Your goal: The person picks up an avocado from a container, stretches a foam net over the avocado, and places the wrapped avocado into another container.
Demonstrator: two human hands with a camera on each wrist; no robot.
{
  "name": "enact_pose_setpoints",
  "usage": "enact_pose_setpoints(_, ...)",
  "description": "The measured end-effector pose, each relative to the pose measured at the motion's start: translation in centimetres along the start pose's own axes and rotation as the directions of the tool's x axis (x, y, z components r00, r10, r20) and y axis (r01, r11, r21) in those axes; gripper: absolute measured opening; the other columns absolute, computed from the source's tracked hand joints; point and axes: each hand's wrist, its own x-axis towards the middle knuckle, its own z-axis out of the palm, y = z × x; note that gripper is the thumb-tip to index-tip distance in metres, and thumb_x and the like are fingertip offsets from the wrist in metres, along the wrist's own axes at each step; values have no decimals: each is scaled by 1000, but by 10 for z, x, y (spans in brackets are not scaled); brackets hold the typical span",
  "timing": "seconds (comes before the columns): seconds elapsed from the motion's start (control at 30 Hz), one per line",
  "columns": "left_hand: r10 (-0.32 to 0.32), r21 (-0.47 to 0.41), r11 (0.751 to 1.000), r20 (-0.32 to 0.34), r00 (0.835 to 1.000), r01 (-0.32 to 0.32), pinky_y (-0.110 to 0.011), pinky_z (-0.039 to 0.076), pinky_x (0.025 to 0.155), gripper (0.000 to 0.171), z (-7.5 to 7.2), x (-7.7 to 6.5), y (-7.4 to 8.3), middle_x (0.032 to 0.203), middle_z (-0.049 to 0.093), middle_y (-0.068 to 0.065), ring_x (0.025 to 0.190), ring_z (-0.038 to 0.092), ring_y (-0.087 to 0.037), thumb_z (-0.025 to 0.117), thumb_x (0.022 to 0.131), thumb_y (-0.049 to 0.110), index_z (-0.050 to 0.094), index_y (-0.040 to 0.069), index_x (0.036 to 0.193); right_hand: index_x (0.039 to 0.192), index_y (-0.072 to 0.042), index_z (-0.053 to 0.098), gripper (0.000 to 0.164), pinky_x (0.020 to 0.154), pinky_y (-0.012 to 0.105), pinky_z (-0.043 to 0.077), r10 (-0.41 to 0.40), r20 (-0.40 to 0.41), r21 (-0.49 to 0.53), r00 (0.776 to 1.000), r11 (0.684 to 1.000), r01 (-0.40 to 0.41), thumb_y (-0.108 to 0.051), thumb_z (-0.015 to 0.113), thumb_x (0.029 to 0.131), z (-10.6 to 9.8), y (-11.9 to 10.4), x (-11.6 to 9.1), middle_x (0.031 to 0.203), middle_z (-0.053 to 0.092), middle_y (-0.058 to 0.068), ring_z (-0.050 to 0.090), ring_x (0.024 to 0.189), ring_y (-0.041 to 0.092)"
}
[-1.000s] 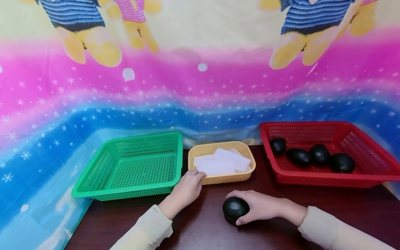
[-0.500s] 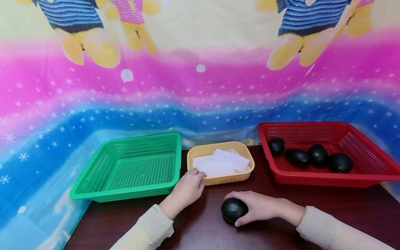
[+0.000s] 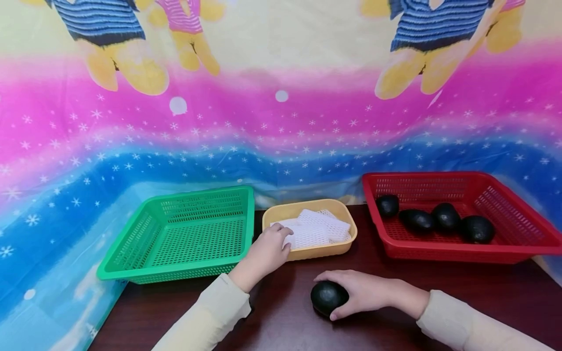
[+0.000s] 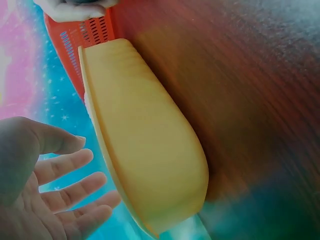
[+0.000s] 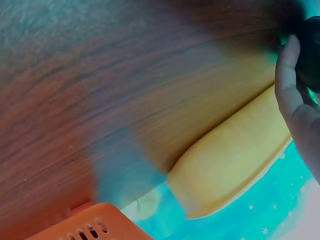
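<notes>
My right hand grips a dark avocado low at the table's front middle, thumb on the near side and fingers round the far side. In the right wrist view only the thumb side of that hand and part of the avocado show. My left hand hovers at the near left rim of a yellow tray, its fingertips over the white foam net sleeves inside. The left wrist view shows the left fingers spread and loosely bent, holding nothing, beside the tray's wall.
At the left stands a green basket with nothing in it. A red basket on the right holds several avocados. A printed cloth hangs behind the dark wooden table.
My left hand has let go of the tray's rim, risen and shifted slightly right, over the foam net sleeves. The right hand still holds the avocado in the same place.
</notes>
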Motion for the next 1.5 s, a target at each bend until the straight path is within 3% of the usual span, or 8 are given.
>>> enact_pose_setpoints(0.4,-43,-4,999,40,998,44,-44,53,96,35,6,15,-4,127,63,-20,115,62,-37,71,95,9,67,-1,128,142,-13,55,68,102,34,46,-2,6,-6,1000,1000,2,-46,80,88,1,-4,-3,137,57,-6,53,123,11)
enact_pose_setpoints(0.87,-76,20,997,89,993,74,-43,51,100,40,11,22,-3,133,63,-17,120,60,-36,71,96,11,64,2,134,144,-15,54,69,104,34,45,-2,16,1,1000,1000,2,-47,79,88,-2,-7,-5,140,55,-6,51,126,11)
enact_pose_setpoints(1.3,-91,18,996,86,992,90,-42,56,87,36,13,22,-5,119,63,-17,103,63,-32,71,96,12,67,4,131,145,-12,52,72,102,32,46,-14,9,46,1000,999,13,-49,79,88,-10,-10,-7,138,57,-2,53,121,9)
enact_pose_setpoints(1.5,-63,-23,998,50,997,64,-37,57,80,29,12,21,-6,110,60,-15,91,62,-27,69,96,8,71,3,124,145,-8,51,69,89,31,53,-10,13,109,1000,994,8,-44,76,92,-17,-12,-8,140,57,10,56,122,14)
